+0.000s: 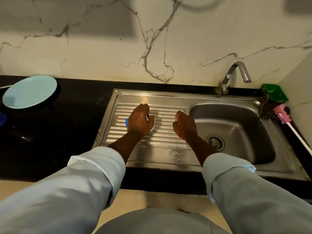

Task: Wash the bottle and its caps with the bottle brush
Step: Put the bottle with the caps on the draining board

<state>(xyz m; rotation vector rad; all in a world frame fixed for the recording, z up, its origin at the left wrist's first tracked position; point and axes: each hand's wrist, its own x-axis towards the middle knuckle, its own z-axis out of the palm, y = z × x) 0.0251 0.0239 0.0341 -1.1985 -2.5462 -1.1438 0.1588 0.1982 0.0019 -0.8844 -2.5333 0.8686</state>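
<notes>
Bottle under left grip

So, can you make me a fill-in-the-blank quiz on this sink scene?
The left hand grips a blue-and-white item on the ribbed ___.
The ___ on the counter is light blue.
The brush lies on the basin's ___ side.
Missing: drainboard; plate; right.

We honestly can't read any text, brand or number anywhere here, and the only candidate, the green box just right of the tap, has dark print on its side that's too blurry for us.
</notes>
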